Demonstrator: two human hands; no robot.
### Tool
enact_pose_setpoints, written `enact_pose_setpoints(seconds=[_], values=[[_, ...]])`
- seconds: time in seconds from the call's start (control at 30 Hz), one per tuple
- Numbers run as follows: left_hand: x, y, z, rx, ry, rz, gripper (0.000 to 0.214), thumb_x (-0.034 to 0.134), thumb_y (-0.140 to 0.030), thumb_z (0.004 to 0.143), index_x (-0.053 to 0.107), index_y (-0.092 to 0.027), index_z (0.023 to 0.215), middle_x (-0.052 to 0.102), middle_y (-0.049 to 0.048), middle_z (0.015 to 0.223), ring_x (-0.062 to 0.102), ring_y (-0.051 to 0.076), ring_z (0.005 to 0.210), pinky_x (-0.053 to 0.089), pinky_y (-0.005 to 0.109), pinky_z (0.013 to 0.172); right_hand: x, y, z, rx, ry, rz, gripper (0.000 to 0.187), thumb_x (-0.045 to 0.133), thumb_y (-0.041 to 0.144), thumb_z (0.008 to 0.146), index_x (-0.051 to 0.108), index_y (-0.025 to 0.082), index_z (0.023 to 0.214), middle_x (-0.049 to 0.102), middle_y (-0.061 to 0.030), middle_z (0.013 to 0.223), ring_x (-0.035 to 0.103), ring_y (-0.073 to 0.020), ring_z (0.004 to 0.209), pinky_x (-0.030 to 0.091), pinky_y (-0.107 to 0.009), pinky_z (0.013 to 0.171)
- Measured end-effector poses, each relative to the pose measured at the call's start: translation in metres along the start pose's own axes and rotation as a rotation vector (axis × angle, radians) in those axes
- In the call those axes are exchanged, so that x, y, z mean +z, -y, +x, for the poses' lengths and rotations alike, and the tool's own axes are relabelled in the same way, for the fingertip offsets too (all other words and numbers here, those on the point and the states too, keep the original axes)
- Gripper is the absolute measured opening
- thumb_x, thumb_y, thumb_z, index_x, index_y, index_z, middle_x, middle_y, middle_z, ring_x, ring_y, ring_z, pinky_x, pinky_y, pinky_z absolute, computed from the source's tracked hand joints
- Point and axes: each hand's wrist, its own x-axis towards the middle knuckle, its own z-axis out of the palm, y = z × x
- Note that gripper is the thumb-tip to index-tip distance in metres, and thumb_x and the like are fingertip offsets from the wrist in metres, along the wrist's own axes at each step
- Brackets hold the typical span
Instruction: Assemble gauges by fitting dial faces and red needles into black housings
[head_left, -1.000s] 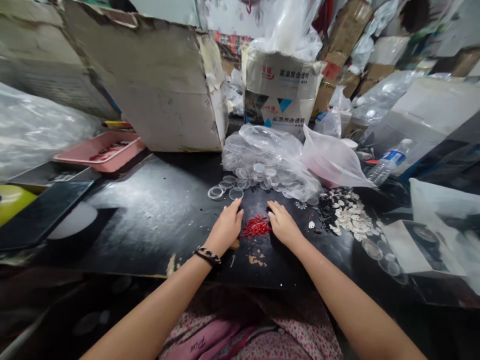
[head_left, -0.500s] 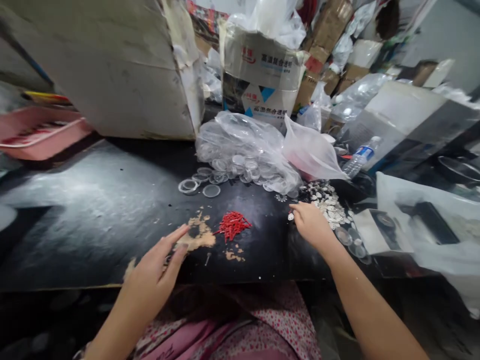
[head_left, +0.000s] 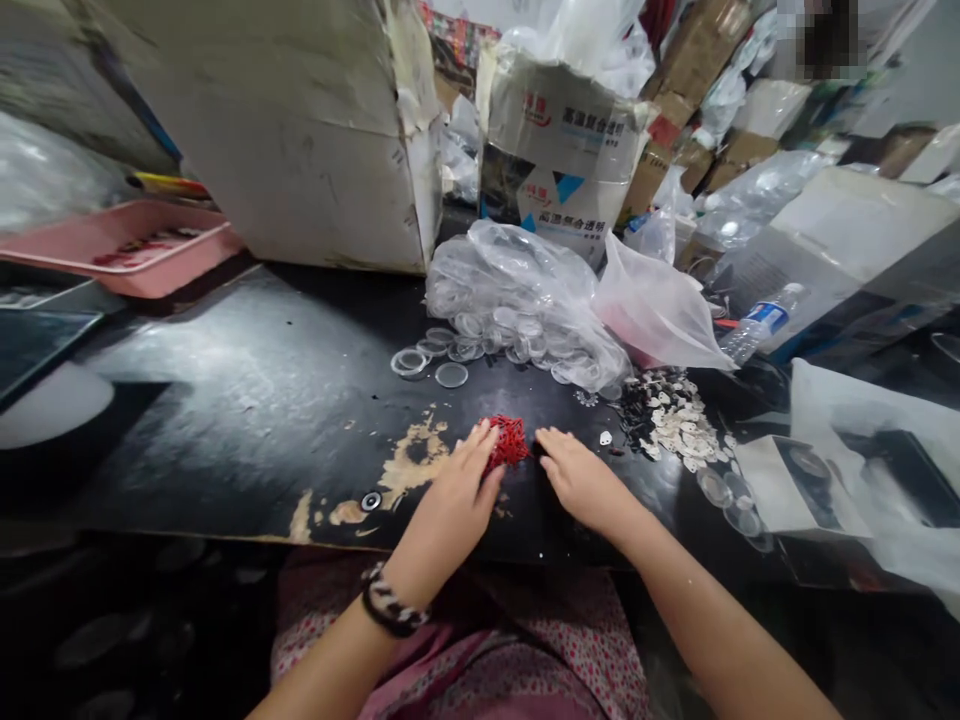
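A small heap of thin red pieces [head_left: 511,440] lies on the black tabletop in front of me. My left hand [head_left: 459,490] rests at the heap's left side, its stretched fingers touching or covering the edge. On the other side, my right hand [head_left: 581,482] lies low over the table, fingers extended and a little apart from the red pieces. Neither hand shows anything held, though the undersides are hidden. To the right is a pile of small white flat pieces [head_left: 679,425] beside thin black pieces [head_left: 637,415]. One white piece [head_left: 606,438] lies alone near my right hand.
Clear round discs [head_left: 451,375] spill from a plastic bag [head_left: 517,280] at the back. A small black-and-white ring [head_left: 371,501] lies left, on worn tabletop. A pink tray [head_left: 150,260] stands far left. A bottle [head_left: 765,320] and an open small box [head_left: 787,480] are at right.
My right hand has moved left from the white pieces to beside the red heap. My left hand has moved right onto the heap's edge, uncovering the small black-and-white ring.
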Motion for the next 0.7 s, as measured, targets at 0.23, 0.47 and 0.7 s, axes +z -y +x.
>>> enact_pose_setpoints(seconds=[0.23,0.47,0.7], values=[[-0.001,-0.014,-0.094,-0.868,0.506,-1.331,0.029,0.058,-0.036,0.091,0.074,-0.011,0.089,0.076,0.0113,0.087,0.07,0.019,0.078,0.052,0.029,0.078,0.023,0.013,0.048,-0.197,0.001,0.207,0.051,0.048,0.036,0.096,0.047,0.012,0.141,0.044,-0.0189,0.148,0.036,-0.0261,0.142,0.025,-0.05,0.118],[0.063,-0.022,-0.083,-1.123,0.407,-1.817,0.035,0.047,-0.035,0.094,0.069,-0.009,0.103,0.071,0.0165,0.116,0.068,0.024,0.106,0.044,0.038,0.102,0.039,0.051,0.043,-0.439,0.066,0.326,0.032,0.059,0.024,0.091,0.063,0.016,0.122,0.058,-0.013,0.136,0.046,-0.0213,0.134,0.037,-0.04,0.114],[0.066,-0.033,-0.074,-1.103,0.314,-2.066,0.025,0.048,-0.024,0.092,0.068,-0.01,0.096,0.073,0.015,0.11,0.067,0.024,0.111,0.037,0.038,0.11,0.036,0.051,0.012,-0.489,0.088,0.394,0.024,0.049,0.015,0.095,0.067,0.019,0.11,0.065,-0.0082,0.125,0.054,-0.016,0.126,0.042,-0.037,0.109]])
